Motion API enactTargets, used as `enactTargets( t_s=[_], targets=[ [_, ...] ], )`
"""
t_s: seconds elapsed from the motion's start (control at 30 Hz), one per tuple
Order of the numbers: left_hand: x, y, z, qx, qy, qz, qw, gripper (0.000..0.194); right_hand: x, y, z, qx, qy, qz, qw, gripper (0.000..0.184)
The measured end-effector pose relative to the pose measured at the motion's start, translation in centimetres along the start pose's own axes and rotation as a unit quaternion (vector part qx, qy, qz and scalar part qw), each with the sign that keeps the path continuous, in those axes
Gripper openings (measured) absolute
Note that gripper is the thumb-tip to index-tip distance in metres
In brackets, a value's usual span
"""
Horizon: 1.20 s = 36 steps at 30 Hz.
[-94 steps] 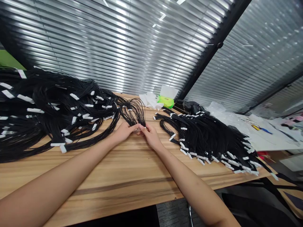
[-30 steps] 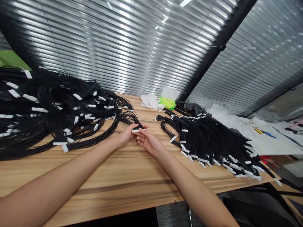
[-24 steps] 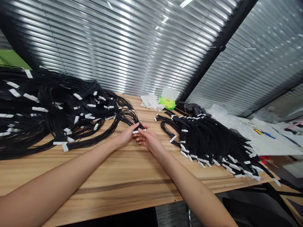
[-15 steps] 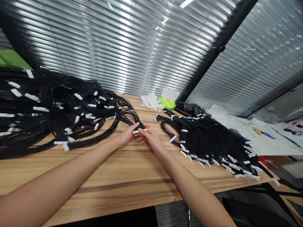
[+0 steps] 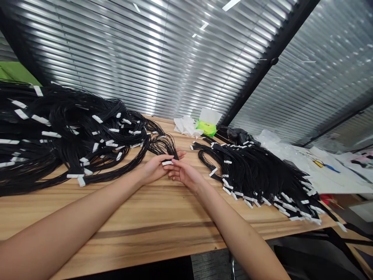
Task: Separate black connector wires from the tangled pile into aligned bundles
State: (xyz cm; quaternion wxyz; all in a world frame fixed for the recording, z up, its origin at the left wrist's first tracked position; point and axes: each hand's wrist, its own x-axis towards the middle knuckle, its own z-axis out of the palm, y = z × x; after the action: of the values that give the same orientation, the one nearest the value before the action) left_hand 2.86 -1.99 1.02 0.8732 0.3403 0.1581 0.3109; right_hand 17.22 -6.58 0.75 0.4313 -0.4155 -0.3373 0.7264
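Near the middle of the table, my left hand and my right hand meet around the end of a black wire harness. Its white connector shows between them, the right fingers pressed at its right end. The wires loop up and left from my hands toward a large heap of black wire harnesses with many white connectors. My left fingers curl behind the wires and are partly hidden. A second pile of black wire harnesses lies to the right of my hands, most white connectors toward the front edge.
Behind my hands lie crumpled white tissue and a green tissue pack. Clear plastic bags and a yellow-and-blue tool are farther right, on a white surface. The wooden table ends in front of me; blinds rise behind.
The white connector has shifted slightly left and tilted in my fingers. The wires above it now bunch and loop more upright, and my right fingers have shifted slightly left.
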Motion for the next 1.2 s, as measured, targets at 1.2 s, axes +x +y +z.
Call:
enactTargets(
  t_s=[1.2],
  targets=[
    [0.4, -0.6, -0.7, 0.166, 0.013, 0.058, 0.984, 0.049, 0.7, 1.1, 0.7, -0.03, 0.032, -0.136, 0.99, 0.039]
  ],
)
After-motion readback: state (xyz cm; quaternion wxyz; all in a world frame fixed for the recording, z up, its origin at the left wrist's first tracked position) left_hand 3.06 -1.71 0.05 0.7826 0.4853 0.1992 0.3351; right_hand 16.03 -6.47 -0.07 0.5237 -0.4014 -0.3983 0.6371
